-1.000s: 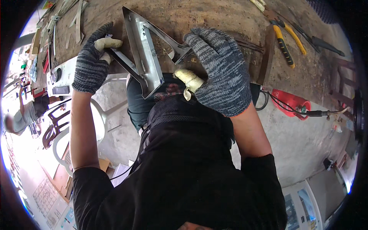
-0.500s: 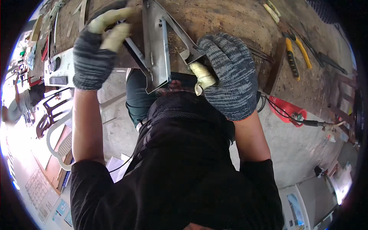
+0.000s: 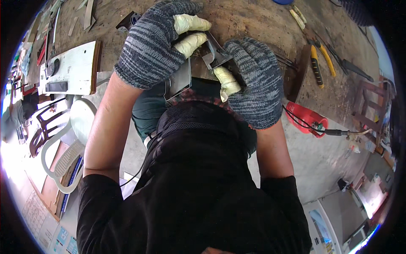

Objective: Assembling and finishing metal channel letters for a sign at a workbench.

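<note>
Both my hands wear grey striped knit gloves, with pale yellow wrapping on thumb and finger. My right hand (image 3: pixel 256 84) is closed round the near end of a thin bent metal strip (image 3: pixel 209 60), its wrapped thumb pressing from below. Over a sheet-metal channel (image 3: pixel 181 79) reaches my left hand (image 3: pixel 158 44), which covers much of it. Its wrapped thumb and finger are apart, tips beside the strip; contact cannot be made out. The channel's near end overhangs the bench edge above my lap. A small metal piece with a dark round part (image 3: pixel 128 21) lies beyond my left hand.
Yellow-handled pliers (image 3: pixel 318 63) and a dark-handled tool (image 3: pixel 357 70) lie on the wooden bench (image 3: pixel 253 19) to the right. A white board (image 3: pixel 72 70) is at the left. Below the bench are a red container (image 3: pixel 303 118) with a hose and a pale plastic chair (image 3: pixel 63 165).
My left hand has moved right and over the metal channel. The small piece with the dark round part now shows where that hand was. My right hand keeps its grip on the strip.
</note>
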